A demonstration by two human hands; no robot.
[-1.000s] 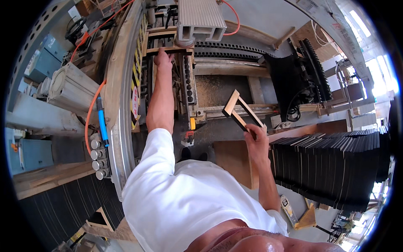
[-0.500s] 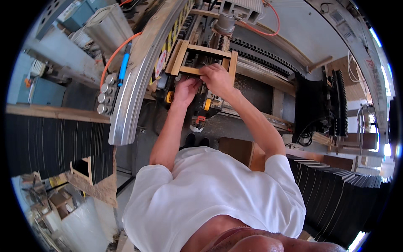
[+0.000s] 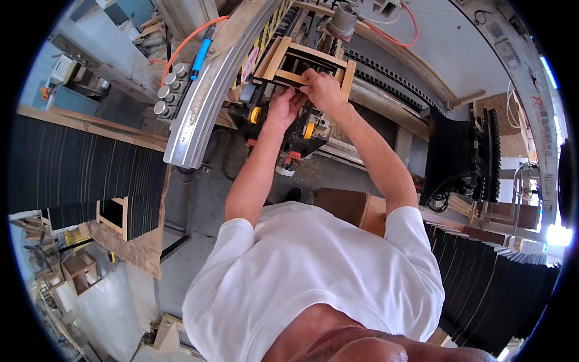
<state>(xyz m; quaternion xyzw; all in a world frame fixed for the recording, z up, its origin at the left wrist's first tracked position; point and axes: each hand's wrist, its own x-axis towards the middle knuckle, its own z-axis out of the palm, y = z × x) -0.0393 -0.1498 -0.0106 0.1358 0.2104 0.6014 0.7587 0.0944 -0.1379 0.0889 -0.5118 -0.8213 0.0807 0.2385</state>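
A small light-wood frame (image 3: 277,58) lies in the machine at the top middle, with long side bars and cross rails between them. My right hand (image 3: 322,90) is bent over the frame's near rail, its fingertips closed against the rail's edge. Just left of it and slightly lower, my left hand (image 3: 284,109) is turned partly palm up, fingers curled in below the same rail. The fingertips of both hands nearly meet; whatever lies between them is too small and covered to make out. Yellow knobs (image 3: 309,130) sit on the black machine part below my hands.
A silver metal beam (image 3: 192,127) runs along the left, with a blue tube (image 3: 201,59) and an orange hose beside it. A motor-like cylinder (image 3: 344,21) stands beyond the frame. Stacked black panels (image 3: 66,163) flank me on both sides. A brown box (image 3: 341,206) is close in front.
The view has shifted, so the machine and frame appear farther right and higher. Both hands remain at the near rail; the left palm shows more upward.
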